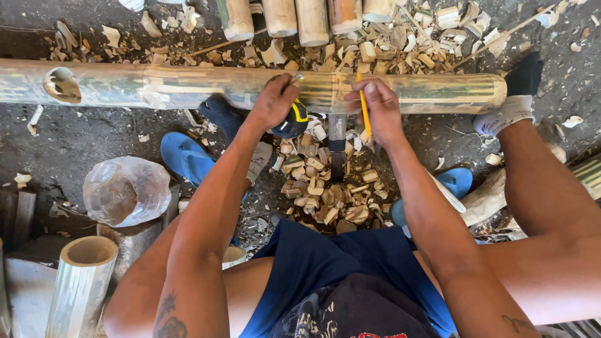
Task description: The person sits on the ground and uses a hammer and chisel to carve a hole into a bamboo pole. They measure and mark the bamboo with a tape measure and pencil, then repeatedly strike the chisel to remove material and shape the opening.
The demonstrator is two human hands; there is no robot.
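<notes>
Down on the dark ground, a long bamboo pole [188, 84] lies crosswise, its right end near a socked foot [510, 103], with the left hand [272, 100] closed around a black and yellow tape measure [293, 119] pressed against the pole's near side. Just beside it, the right hand [382, 109] pinches a yellow pencil [363, 106] with its tip on the pole, above a heap of bamboo chips [325, 188] and a chisel [337, 141]; blue sandals [184, 156] and a clear plastic bag [125, 191] lie to the left
</notes>
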